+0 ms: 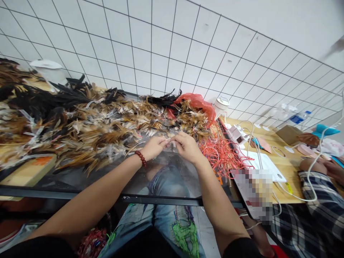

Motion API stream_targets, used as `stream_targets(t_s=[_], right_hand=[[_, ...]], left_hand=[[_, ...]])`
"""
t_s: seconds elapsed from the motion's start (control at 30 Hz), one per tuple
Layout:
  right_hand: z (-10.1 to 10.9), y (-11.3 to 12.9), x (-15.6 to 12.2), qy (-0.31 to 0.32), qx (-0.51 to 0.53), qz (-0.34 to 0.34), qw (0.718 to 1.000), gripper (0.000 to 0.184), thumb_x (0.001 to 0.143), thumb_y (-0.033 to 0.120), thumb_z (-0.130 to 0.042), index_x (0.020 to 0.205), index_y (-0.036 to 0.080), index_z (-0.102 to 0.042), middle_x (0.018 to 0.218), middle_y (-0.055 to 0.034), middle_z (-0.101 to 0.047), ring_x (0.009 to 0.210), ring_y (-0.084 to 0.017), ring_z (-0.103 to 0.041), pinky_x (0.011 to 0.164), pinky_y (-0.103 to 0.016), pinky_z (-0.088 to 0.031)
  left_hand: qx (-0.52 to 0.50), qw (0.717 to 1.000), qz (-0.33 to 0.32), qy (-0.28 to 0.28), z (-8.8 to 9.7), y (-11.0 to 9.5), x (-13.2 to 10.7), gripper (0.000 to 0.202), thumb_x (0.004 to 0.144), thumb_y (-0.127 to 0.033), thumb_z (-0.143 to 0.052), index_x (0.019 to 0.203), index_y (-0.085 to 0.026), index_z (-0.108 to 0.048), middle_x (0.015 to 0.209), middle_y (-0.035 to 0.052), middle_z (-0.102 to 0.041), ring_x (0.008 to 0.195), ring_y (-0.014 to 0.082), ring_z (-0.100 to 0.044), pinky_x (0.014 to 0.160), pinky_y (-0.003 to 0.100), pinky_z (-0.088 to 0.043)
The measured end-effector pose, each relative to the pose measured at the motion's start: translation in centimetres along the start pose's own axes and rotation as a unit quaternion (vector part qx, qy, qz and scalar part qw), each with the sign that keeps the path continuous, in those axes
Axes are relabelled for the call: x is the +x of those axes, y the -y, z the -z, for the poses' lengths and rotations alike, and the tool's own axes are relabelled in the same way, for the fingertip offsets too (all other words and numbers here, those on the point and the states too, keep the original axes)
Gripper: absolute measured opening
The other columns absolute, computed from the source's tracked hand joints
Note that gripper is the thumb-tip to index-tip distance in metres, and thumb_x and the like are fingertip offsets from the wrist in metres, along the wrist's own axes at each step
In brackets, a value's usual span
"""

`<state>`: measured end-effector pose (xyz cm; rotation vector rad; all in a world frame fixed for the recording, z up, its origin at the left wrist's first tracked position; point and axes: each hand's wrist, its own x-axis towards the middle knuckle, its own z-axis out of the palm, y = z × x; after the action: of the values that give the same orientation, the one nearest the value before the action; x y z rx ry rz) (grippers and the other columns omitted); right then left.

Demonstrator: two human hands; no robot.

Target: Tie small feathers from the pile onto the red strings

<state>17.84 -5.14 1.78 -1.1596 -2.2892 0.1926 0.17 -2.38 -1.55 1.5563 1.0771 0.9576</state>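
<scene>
My left hand, with a dark red bead bracelet at its wrist, is closed in a pinch. Facing it, my right hand also pinches, its fingertips almost meeting the left ones. Something small and pale shows between the fingertips, too small to name, and a short whitish strip hangs by the right fingers. Both hands are above a see-through tabletop. Brown, tan and white feathers are heaped just beyond and left of them. A tangle of red and pink strings lies right of my right hand.
A red plastic bag with feathers and a white lidded cup stand behind. A phone, white cables and a white panel lie on the right. Another person's checked sleeve is at far right. A wire grid covers the wall.
</scene>
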Motion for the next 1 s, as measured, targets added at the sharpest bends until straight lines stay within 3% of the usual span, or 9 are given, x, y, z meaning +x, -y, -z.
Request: stream_targets(t_s=[0.1,0.2,0.37,0.43,0.57,0.67,0.83,0.9,1.0], right_hand=[[-0.1,0.2,0.2,-0.009,0.055,0.035,0.998,0.026,0.091,0.018,-0.043,0.089,0.019,-0.069,0.082,-0.0052,-0.058,0.083,-0.017,-0.055,0.077,-0.028,-0.043],[-0.5,0.0,0.4,-0.025,0.171,0.027,0.985,0.024,0.091,0.027,-0.049,0.081,0.020,-0.069,0.077,-0.0034,-0.060,0.076,-0.015,-0.056,0.074,-0.028,-0.044],[-0.5,0.1,0.5,-0.029,0.350,0.031,0.936,0.031,0.085,0.048,-0.061,0.078,0.019,-0.071,0.076,-0.0030,-0.062,0.073,-0.014,-0.056,0.073,-0.029,-0.045],[-0.4,0.4,0.5,-0.021,0.383,0.034,0.923,0.028,0.084,0.046,-0.064,0.079,0.020,-0.073,0.077,-0.0028,-0.063,0.075,-0.014,-0.056,0.074,-0.029,-0.045],[-0.6,0.4,0.6,0.007,0.417,0.009,0.909,0.022,0.077,0.042,-0.072,0.076,0.020,-0.074,0.075,-0.0016,-0.063,0.073,-0.013,-0.055,0.073,-0.028,-0.044],[-1.3,-0.2,0.7,-0.015,0.451,-0.075,0.889,0.021,0.069,0.039,-0.077,0.069,0.019,-0.071,0.069,0.0002,-0.062,0.067,-0.012,-0.053,0.067,-0.027,-0.041],[-2.6,-1.3,0.8,-0.014,0.525,-0.243,0.816,0.019,0.060,0.033,-0.074,0.064,0.017,-0.064,0.055,0.0048,-0.055,0.050,-0.007,-0.042,0.054,-0.023,-0.033],[-3.1,-1.6,0.8,-0.022,0.516,-0.266,0.814,0.018,0.059,0.032,-0.072,0.062,0.017,-0.062,0.052,0.0053,-0.053,0.048,-0.007,-0.039,0.052,-0.023,-0.030],[-3.5,-1.8,0.9,-0.069,0.468,-0.254,0.844,0.018,0.060,0.033,-0.071,0.062,0.017,-0.062,0.055,0.0043,-0.054,0.052,-0.008,-0.041,0.055,-0.023,-0.032]], left_hand=[[0.019,0.996,0.000,0.093,-0.2,-0.4,-0.4,0.023,0.071,-0.029,-0.068,0.051,-0.017,-0.064,0.049,0.0006,-0.055,0.050,0.0124,-0.045,0.051,0.023,-0.033],[-0.044,0.982,0.032,0.180,-0.2,-0.7,-0.8,0.022,0.071,-0.032,-0.071,0.057,-0.014,-0.067,0.051,0.0018,-0.054,0.047,0.0103,-0.043,0.048,0.022,-0.031],[-0.245,0.904,0.167,0.308,0.6,-1.1,-1.4,0.036,0.064,-0.041,-0.080,0.064,-0.010,-0.061,0.054,-0.0008,-0.047,0.043,0.0032,-0.030,0.042,0.018,-0.017],[-0.261,0.886,0.183,0.338,0.8,-1.4,-1.6,0.037,0.063,-0.039,-0.082,0.063,-0.009,-0.060,0.055,-0.0007,-0.046,0.044,0.0024,-0.030,0.042,0.017,-0.017],[-0.226,0.885,0.175,0.367,0.8,-1.8,-2.0,0.036,0.065,-0.037,-0.082,0.062,-0.006,-0.063,0.053,-0.0005,-0.044,0.044,0.0020,-0.032,0.042,0.018,-0.018],[-0.224,0.903,0.149,0.335,0.6,-1.8,-1.9,0.036,0.066,-0.040,-0.079,0.063,-0.007,-0.063,0.053,0.0002,-0.047,0.044,0.0021,-0.031,0.042,0.018,-0.018],[-0.199,0.957,0.058,0.204,0.2,-1.6,-1.4,0.031,0.067,-0.040,-0.076,0.066,-0.010,-0.066,0.054,-0.0005,-0.050,0.046,0.0046,-0.037,0.044,0.018,-0.024],[-0.186,0.969,0.046,0.158,-0.2,-1.4,-1.2,0.029,0.067,-0.039,-0.074,0.067,-0.011,-0.067,0.054,-0.0004,-0.051,0.047,0.0053,-0.039,0.045,0.018,-0.025],[-0.185,0.980,0.039,0.061,-0.7,-1.0,-0.8,0.027,0.069,-0.038,-0.070,0.068,-0.011,-0.066,0.056,-0.0010,-0.052,0.046,0.0046,-0.036,0.046,0.019,-0.024]])
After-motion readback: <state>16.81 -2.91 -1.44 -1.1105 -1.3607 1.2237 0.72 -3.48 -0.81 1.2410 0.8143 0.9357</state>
